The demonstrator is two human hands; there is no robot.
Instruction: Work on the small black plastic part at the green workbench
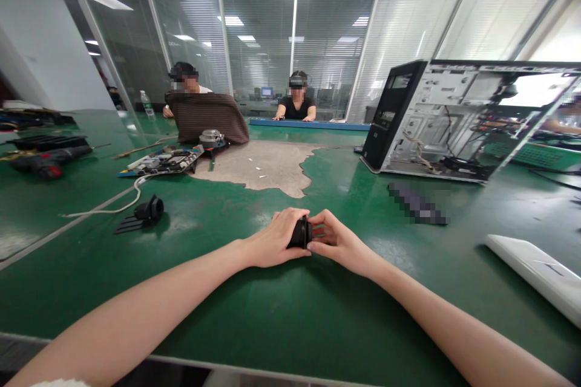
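Observation:
Just above the green tabletop, at the middle of the head view, is a small black cylindrical part (300,234) with a wider rim on its right side. My left hand (276,236) wraps it from the left, fingers over the top and thumb underneath. From the right, my right hand (338,240) grips the rim with its curved fingertips and thumb. Much of the part is hidden by my fingers. A similar black plastic piece (154,209), with a round collar and long prongs, lies to the left of my hands.
An open computer case (449,121) stands at the right, with a dark blurred slab (417,202) and a white box (535,272) nearer. A circuit board (167,160), white cable (136,193) and power drill (49,160) lie left. Two people sit across the table (218,326).

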